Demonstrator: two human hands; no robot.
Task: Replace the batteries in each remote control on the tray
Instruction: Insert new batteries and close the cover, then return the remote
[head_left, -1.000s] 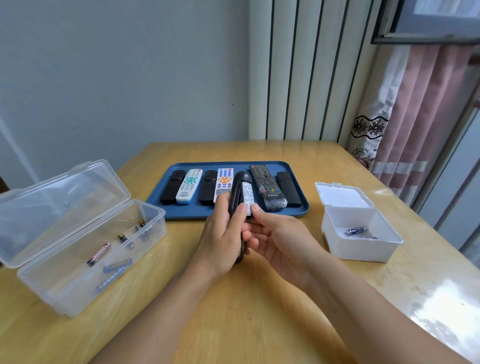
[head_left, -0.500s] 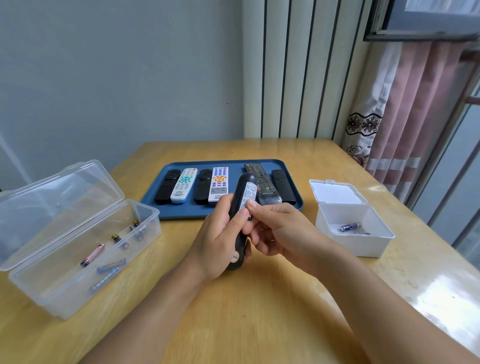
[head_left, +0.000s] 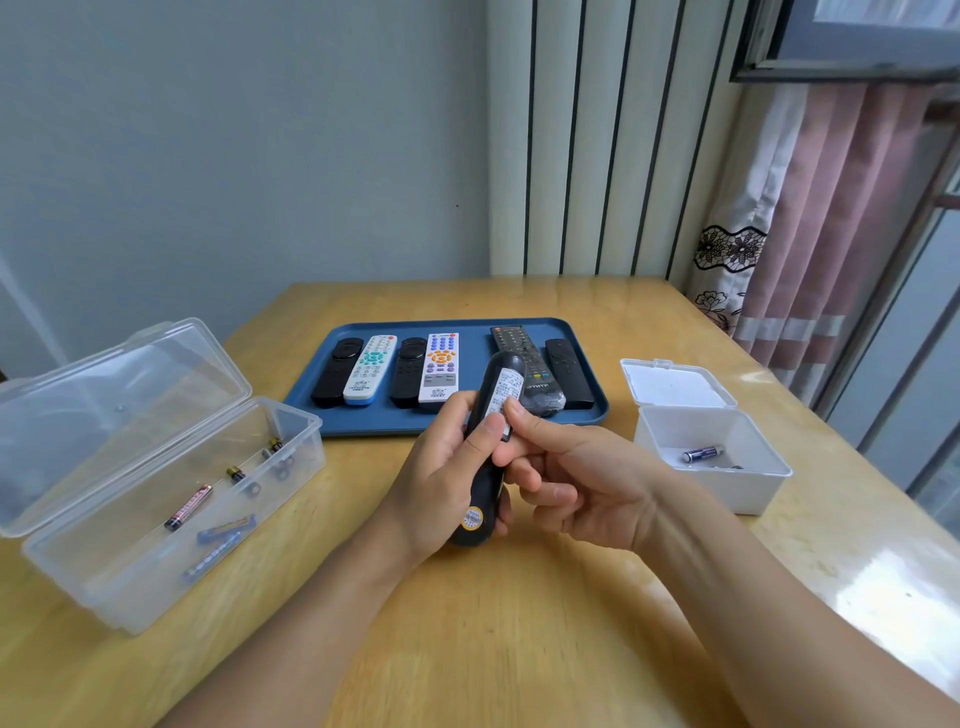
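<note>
1. The wooden worktop (head_left: 519, 649) is carrying everything; its near and right edges are running out of frame.
2. A clear lidded box (head_left: 171, 519) is sitting open at the left, holding several batteries (head_left: 188, 507) lying at varied angles; their wrappers are too small to read.
3. The blue tray (head_left: 363, 421) is lying at the far middle, holding six remotes side by side, long axes running near to far: black, white with teal buttons (head_left: 370, 369), black, white with orange and blue buttons (head_left: 439, 367), a long black one (head_left: 524, 358) showing faint pale lettering I cannot read, and a short black one (head_left: 567, 372).
4. A white box (head_left: 727, 488) is standing open at the right with one blue battery (head_left: 702, 453) inside; other small items beside it are hard to make out.
5. The left hand (head_left: 441, 483) is gripping a black remote (head_left: 485, 483) back-side up above the worktop, near of the tray, its long axis pointing away and slightly right.
6. The right hand (head_left: 576, 483) is pinching that remote's right edge, fingertips on a white printed label (head_left: 504, 392); the print is illegible. A round gold sticker (head_left: 472, 518) is showing near its near end.
</note>
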